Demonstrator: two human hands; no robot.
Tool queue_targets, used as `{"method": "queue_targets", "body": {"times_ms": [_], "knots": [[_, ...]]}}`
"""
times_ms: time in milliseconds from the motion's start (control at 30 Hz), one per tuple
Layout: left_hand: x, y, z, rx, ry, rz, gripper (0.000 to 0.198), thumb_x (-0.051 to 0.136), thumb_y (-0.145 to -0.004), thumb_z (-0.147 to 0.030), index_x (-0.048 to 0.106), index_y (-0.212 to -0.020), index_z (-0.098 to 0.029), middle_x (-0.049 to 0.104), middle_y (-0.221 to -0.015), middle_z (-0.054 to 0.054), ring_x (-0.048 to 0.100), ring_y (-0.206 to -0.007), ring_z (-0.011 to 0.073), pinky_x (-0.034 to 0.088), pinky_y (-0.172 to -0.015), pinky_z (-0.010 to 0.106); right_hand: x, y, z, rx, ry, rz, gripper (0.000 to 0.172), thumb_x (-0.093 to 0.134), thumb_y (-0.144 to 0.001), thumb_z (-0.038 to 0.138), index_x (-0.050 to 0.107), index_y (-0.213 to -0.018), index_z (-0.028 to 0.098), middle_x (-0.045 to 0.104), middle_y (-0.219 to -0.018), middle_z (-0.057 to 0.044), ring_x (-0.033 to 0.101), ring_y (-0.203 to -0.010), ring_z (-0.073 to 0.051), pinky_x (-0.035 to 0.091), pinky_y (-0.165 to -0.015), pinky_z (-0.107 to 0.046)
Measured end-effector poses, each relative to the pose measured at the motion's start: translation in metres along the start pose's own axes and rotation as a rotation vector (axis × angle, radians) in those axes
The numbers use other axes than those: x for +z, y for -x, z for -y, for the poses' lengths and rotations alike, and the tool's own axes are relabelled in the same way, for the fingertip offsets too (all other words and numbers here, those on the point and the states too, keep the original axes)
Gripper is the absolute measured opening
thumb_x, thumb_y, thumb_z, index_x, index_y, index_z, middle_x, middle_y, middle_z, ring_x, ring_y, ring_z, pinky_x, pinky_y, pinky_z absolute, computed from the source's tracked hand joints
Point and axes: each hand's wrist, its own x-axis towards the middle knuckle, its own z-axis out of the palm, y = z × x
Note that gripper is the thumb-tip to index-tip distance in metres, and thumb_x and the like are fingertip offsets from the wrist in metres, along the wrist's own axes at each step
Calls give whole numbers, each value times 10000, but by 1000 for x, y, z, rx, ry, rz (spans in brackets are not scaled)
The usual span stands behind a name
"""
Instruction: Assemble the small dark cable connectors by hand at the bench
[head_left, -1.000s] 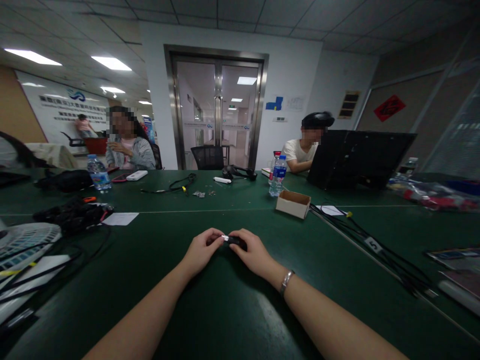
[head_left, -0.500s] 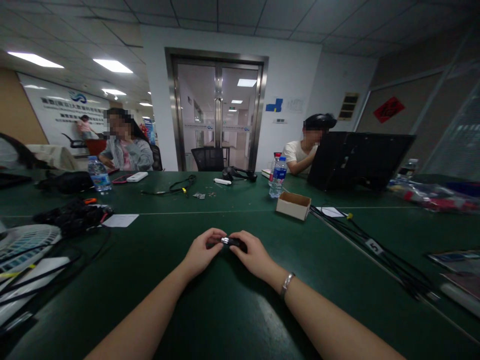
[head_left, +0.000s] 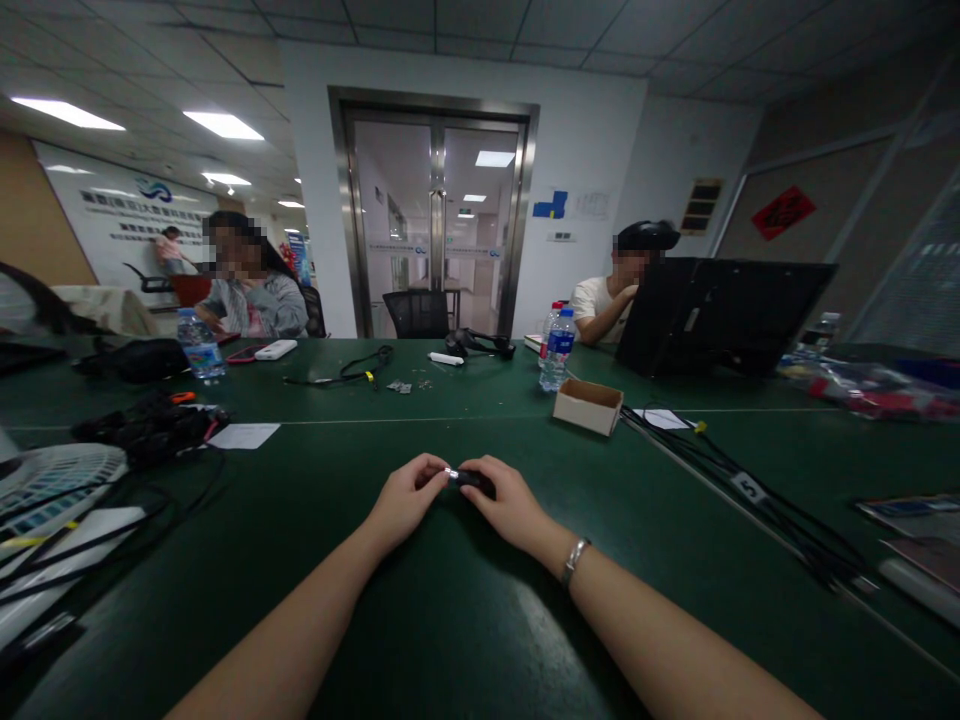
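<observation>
Between my hands, just above or on the green tabletop, is a small black cylinder with a silver end [head_left: 455, 475]; its exact kind is too small to make out. My right hand [head_left: 511, 498] is closed around the black part, thumb below and fingers above, hiding much of it. On the silver end, at the left, my left hand [head_left: 405, 502] pinches with thumb and fingertips. A metal bracelet [head_left: 575, 562] circles my right wrist.
An open cardboard box [head_left: 587, 408] and water bottles [head_left: 557, 350] stand ahead to the right. Cables [head_left: 750, 490] run along the right side. A white fan [head_left: 64, 485] and a black tangle [head_left: 146, 428] lie left. Two people sit across the green table [head_left: 330, 465].
My left fingertips have closed in around the silver end, so less of it shows. My right hand keeps its hold, and the view has shifted slightly.
</observation>
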Motion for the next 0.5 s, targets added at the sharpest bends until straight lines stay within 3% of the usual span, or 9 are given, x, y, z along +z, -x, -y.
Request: {"method": "queue_targets", "body": {"times_ms": [300, 500], "knots": [[1, -1, 1, 32, 69, 10, 217, 566, -770, -302, 598, -956, -197, 636, -937, 45, 592, -878, 179, 450, -818, 309, -2, 0, 3, 15, -7, 10, 218, 587, -804, 177, 624, -1016, 208, 600, -917, -30, 556, -819, -148, 448, -743, -283], [2, 0, -2, -23, 46, -55, 317, 579, -730, -246, 545, -1042, -198, 607, -949, 45, 587, -845, 175, 452, -773, 302, 0, -1, 2, -7, 8, -5, 217, 593, -792, 163, 623, -1004, 202, 610, -918, -33, 559, -821, -151, 447, -751, -290]]}}
